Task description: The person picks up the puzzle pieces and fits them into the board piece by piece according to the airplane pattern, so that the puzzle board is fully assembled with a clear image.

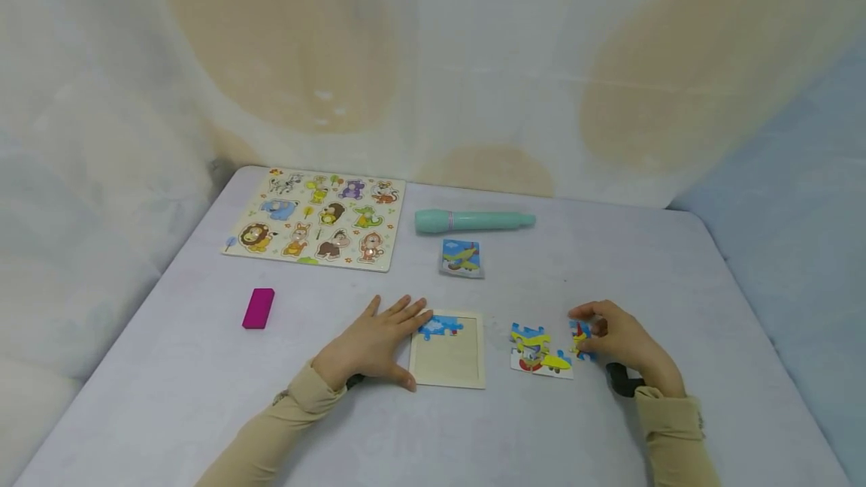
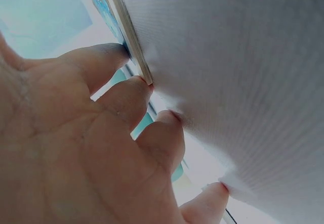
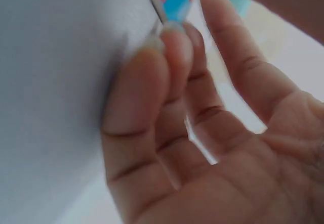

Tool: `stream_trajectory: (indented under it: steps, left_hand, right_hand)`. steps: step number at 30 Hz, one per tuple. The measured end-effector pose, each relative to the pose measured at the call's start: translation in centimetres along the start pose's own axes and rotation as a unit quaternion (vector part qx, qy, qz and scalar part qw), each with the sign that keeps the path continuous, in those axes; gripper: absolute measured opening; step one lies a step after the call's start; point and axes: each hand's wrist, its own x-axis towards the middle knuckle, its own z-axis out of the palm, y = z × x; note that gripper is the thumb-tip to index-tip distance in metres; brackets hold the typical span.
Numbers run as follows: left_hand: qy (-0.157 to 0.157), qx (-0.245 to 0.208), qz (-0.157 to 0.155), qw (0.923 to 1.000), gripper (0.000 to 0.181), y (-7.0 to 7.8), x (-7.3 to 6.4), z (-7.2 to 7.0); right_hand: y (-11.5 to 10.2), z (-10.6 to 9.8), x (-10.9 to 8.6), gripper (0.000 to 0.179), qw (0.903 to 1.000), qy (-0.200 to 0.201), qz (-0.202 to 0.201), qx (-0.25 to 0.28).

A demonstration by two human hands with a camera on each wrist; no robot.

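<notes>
My left hand point(image 1: 375, 344) lies with fingers spread at the left side of a small square wooden puzzle frame point(image 1: 448, 383). Its fingertips reach the frame's edge, also seen in the left wrist view. Along the frame's top sits a strip of blue jigsaw pieces point(image 1: 440, 325). To the right, my right hand point(image 1: 625, 340) bends loosely over blue, red and yellow jigsaw pieces point(image 1: 579, 337), its thumb overlapping them. In the right wrist view, fingertips are right at the corner of a piece point(image 3: 176, 4). Joined airplane jigsaw pieces point(image 1: 537, 352) lie between frame and right hand.
Behind the frame lie a small airplane picture packet point(image 1: 463, 258) and a mint-green microphone-shaped stick point(image 1: 476, 221). An animal puzzle board point(image 1: 314, 220) is at the back left, with a magenta block point(image 1: 258, 308) in front of it. Cloth walls point(image 1: 487, 58) surround the table.
</notes>
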Motion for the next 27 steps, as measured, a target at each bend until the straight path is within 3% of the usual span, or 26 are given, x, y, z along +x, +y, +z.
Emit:
stream_trajectory:
  steps: [3,8,12,15,20,24,27]
  left_hand:
    - [0.003,-0.002,0.001,1.0,0.111,0.0,0.0,0.0]
    - [0.005,0.0,-0.001,1.0,0.111,-0.1,0.0,0.2]
    - [0.003,-0.003,0.002,1.0,0.111,-0.1,0.0,0.2]
    - [-0.002,-0.004,0.003,1.0,0.111,-0.1,0.0,0.1]
    - [-0.001,0.001,-0.003,1.0,0.112,-0.3,0.0,0.2]
    - [0.004,0.004,0.001,1.0,0.112,-0.4,0.1,0.5]
    - [0.004,0.003,0.001,1.0,0.112,-0.4,0.2,0.5]
  right_hand:
    - [-0.4,0.1,0.2,0.044,0.9997,-0.002,0.006,-0.024]
    - [-0.7,0.2,0.6,0.02,0.9978,-0.008,0.041,-0.051]
    - [-1.5,0.3,0.9,0.02,0.9987,0.006,0.044,-0.023]
    - [-2.9,0.6,1.5,0.03,0.9994,-0.008,0.016,0.03]
    - [-5.6,2.3,3.9,0.032,0.9915,-0.079,-0.046,0.092]
    - [-7.7,4.4,5.8,0.026,0.9836,-0.129,-0.07,0.105]
    - [-9.1,6.0,6.6,0.019,0.9817,-0.142,-0.081,0.098]
